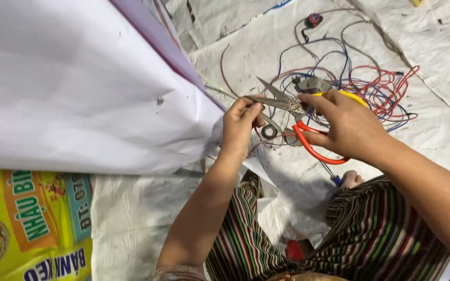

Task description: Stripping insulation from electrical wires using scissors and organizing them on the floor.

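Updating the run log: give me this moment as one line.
right hand: grips scissors, blades open | left hand: pinches a wire at the blades | wire tangle: on white sheet | sitting, striped trousers

Person sits on white woven sheeting, striped trousers in view. Right hand grips scissors w/ one orange and one yellow handle loop, blades apart, pointing left. Left hand pinches a thin wire at the blades. Tangle of red, blue, black wires just beyond the hands. Big white sheet at left, yellow printed bag below it.
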